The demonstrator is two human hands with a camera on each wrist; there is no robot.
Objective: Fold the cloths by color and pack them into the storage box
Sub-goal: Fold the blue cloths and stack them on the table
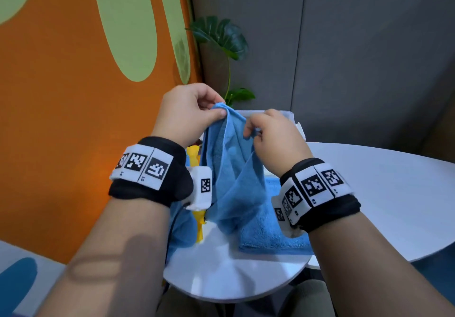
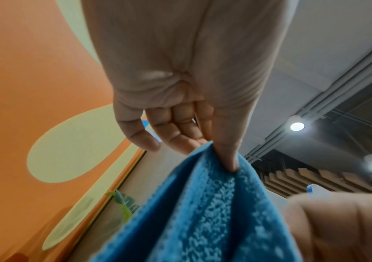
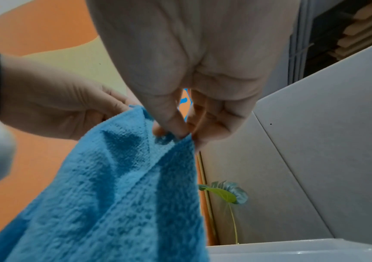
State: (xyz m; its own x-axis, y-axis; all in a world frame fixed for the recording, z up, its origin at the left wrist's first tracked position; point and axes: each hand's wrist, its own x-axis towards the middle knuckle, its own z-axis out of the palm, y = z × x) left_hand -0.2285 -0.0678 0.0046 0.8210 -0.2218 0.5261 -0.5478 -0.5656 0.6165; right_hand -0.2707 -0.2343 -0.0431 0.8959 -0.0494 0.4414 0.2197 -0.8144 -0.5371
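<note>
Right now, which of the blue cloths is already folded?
The folded cloth lying flat on the table, under the right wrist. The other blue cloth hangs loose, pinched by the left hand and right hand.

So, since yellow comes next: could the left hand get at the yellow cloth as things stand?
Probably not yet. The left hand pinches the raised blue cloth, which hangs in front of the yellow cloth; only a strip shows beside the wrist.
</note>
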